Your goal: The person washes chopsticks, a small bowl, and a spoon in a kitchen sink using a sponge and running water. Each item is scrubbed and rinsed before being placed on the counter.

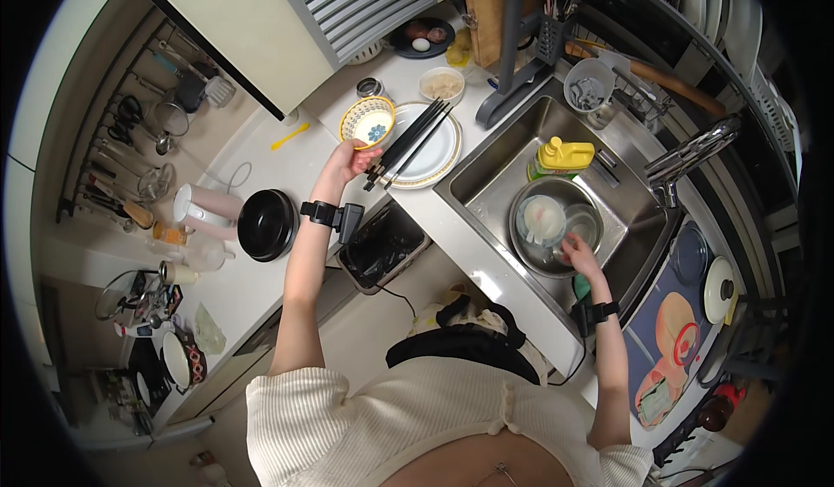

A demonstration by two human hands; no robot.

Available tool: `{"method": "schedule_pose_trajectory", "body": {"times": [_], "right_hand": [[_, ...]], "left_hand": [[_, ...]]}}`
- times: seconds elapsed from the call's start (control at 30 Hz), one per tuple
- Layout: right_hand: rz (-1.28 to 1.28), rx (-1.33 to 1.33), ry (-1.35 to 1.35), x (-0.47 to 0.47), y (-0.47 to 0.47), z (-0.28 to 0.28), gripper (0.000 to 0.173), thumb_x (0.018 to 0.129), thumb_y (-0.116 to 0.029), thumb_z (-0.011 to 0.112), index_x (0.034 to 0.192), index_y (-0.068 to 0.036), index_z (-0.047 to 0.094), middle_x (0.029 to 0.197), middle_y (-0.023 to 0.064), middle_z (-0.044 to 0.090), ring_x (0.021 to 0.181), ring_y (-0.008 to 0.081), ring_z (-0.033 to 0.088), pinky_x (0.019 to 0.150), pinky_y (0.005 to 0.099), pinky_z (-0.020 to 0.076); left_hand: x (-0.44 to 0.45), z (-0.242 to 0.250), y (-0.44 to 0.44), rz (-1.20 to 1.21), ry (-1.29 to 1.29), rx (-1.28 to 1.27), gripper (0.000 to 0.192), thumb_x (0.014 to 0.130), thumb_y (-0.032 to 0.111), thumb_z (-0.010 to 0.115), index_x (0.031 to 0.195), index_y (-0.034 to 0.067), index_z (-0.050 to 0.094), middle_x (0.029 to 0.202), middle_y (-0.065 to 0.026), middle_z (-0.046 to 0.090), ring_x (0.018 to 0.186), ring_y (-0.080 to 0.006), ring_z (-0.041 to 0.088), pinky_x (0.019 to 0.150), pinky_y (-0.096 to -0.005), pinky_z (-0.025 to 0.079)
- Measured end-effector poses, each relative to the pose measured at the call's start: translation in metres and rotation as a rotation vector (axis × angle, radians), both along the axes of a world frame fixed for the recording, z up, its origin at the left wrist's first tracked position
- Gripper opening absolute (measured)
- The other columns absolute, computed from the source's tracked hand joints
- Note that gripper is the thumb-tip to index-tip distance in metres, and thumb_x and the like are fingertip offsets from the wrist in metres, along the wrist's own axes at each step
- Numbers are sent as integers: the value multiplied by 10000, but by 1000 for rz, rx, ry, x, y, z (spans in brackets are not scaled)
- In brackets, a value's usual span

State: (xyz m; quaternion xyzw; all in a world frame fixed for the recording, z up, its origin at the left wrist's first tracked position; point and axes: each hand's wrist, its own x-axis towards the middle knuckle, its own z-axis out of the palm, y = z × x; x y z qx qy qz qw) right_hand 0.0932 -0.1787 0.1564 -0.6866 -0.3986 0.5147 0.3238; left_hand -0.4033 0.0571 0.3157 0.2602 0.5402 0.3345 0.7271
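My left hand [352, 159] grips the near rim of a yellow-rimmed ceramic bowl [357, 114] with a blue flower inside. The bowl is over the counter, left of a gold-rimmed white plate [427, 164]. Several black chopsticks [405, 141] lie across that plate. In the steel sink [485, 181], my right hand [580, 256] reaches into a round metal basin [529, 259]. Its fingers are by a clear glass bowl [582, 221]; whether they grip it is hidden. A pale bowl [542, 216] sits beside the glass one. A yellow detergent bottle [565, 154] stands behind the basin.
A chrome faucet [684, 148] extends over the sink's right side. Black pans [266, 225] and a pink-and-white kettle [205, 210] stand on the left counter. Below the counter edge is a bin [384, 246] with a black liner. A bowl of food [442, 85] stands behind the plate.
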Motion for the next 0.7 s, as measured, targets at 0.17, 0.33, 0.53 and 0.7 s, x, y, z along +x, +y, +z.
{"method": "schedule_pose_trajectory", "body": {"times": [0.17,0.33,0.53,0.7], "right_hand": [[-33,-44,33,1,-8,-3,456,855,-261,532,1193,22,411,741,53,553,613,110,523,544,230,419],[-7,-43,29,8,-13,2,426,861,-262,523,1177,8,431,760,54,558,635,115,534,565,240,425],[53,-110,-28,13,-8,3,389,879,-298,490,1155,-29,437,933,93,562,735,151,570,656,261,458],[43,-144,-28,13,-6,2,392,877,-304,492,1151,-29,441,943,92,562,741,147,565,663,259,455]], "left_hand": [[-39,1,-7,106,-45,22,245,795,113,419,976,-49,444,824,-174,617,423,-83,429,353,-161,345],[-87,-26,-25,266,-89,-1,282,809,101,395,1053,-35,432,844,-180,614,439,-78,493,347,-142,389],[-116,-106,-36,532,-127,-149,262,863,106,324,1093,8,397,929,-214,599,437,-86,476,371,-156,411],[-127,-166,-32,650,-239,-210,249,871,103,314,1097,11,368,947,-236,585,423,-100,440,377,-162,410]]}}
